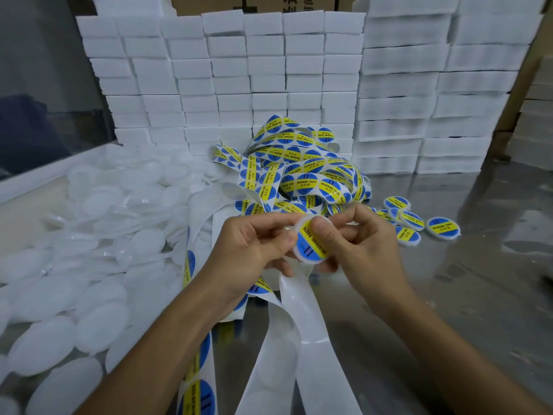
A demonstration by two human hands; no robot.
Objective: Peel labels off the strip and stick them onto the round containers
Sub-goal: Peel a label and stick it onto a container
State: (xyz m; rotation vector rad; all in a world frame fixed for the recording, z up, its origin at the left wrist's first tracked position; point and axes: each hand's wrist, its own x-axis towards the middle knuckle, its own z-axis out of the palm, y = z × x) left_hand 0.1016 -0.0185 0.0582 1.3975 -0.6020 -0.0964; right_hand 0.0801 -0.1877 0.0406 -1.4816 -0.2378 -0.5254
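Spent backing strip [294, 339] trails toward 6 o'clock | left hand [248, 250] grasps container [309, 241] steady | right hand [359, 235] thumb presses label [308, 245] flat | finished containers [419, 224] at 3 o'clock on surface [478, 265]

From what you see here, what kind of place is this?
Probably a small packing workshop: a metal table heaped with unlabelled white containers, a tangled label strip, stacked white boxes, and both hands pressing a label onto one container.
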